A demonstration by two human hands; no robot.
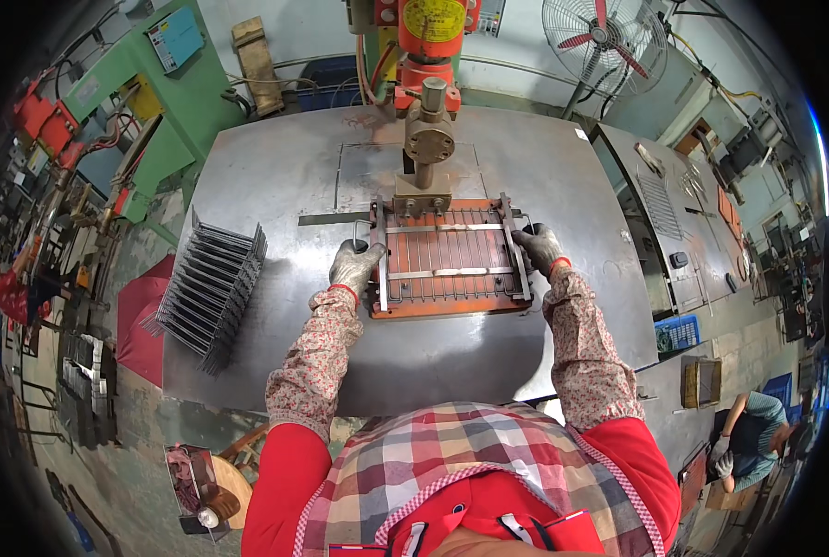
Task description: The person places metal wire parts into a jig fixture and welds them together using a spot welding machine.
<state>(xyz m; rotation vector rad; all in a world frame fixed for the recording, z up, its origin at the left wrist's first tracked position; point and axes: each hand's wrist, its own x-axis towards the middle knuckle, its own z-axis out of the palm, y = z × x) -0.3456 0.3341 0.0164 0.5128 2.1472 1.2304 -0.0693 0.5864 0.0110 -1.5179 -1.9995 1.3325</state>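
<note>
Plaid apron cloth [461, 436] fills the near edge of my head view, and past it two floral sleeve covers [317, 348] run forward to the gloved hands. From my remote seat I see the left hand [355, 265] grasping the left side of a brick-red jig [498, 304], and the right hand [542, 245] closed on its right side. A wire grid [442, 251] lies in the jig, crossed by two flat strips, in the middle of the steel desk [586, 278].

Over the jig's far edge stands the press head's brass block [423, 192]; I cannot tell whether it touches metal. My main worry is a pinch: fingers sliding inward along the frame could come beneath that block. Uneven pull between the hands could skew the jig, so the block would meet the wrong spot or knock a wire loose. To the left, the stacked wire racks [212, 292] sit close to the desk's edge; a swinging left elbow could topple them.
</note>
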